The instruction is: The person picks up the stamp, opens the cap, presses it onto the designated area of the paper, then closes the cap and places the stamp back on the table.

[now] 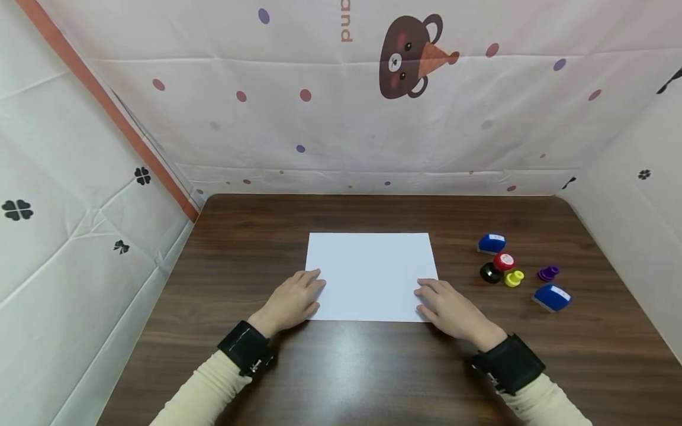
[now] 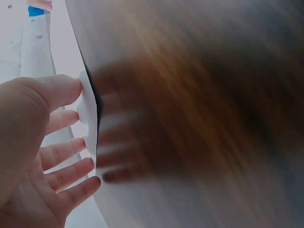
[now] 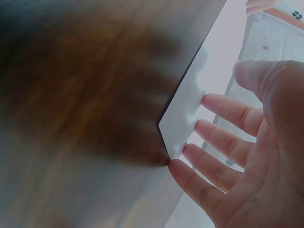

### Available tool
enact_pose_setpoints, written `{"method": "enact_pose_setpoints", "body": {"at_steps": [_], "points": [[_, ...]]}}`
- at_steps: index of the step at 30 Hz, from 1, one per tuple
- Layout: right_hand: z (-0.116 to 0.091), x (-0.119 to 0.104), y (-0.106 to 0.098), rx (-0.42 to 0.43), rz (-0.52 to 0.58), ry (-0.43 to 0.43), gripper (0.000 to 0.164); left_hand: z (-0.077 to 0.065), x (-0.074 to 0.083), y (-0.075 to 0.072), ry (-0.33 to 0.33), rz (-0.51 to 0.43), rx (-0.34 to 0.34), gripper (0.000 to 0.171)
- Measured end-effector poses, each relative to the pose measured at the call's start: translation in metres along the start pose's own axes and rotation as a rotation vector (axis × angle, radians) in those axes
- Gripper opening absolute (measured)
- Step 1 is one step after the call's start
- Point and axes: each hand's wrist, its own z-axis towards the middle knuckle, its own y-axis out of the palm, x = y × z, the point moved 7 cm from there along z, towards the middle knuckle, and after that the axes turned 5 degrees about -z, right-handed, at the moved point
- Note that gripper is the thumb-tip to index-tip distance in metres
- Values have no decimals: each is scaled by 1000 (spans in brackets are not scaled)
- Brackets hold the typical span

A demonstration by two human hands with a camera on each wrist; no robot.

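brown tabletop (image 1: 341, 373) bears white paper (image 1: 373, 272), long axis sideways, left grip (image 1: 290, 299) and right grip (image 1: 453, 309) resting unclenched on its ends.

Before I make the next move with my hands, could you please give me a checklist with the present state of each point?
1. White rectangular paper sheet on the dark brown wooden table: ok, between both hands.
2. Left hand touching the sheet's left edge area: ok.
3. Right hand touching the sheet's right edge area: ok.
4. Upper face blank: ok, no marks visible.
5. Small things off the sheet: ok; the two blue blocks with white labels, red round piece, black round piece, yellow peg-shaped piece and purple peg-shaped piece lie to its right.
6. Underside unmarked: cannot tell, hidden.
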Motion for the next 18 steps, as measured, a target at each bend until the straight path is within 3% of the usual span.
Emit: {"method": "enact_pose_setpoints", "body": {"at_steps": [18], "points": [[-28,21,-4,-2,-14,59,37,15,29,6,72,33,-38,47]]}}
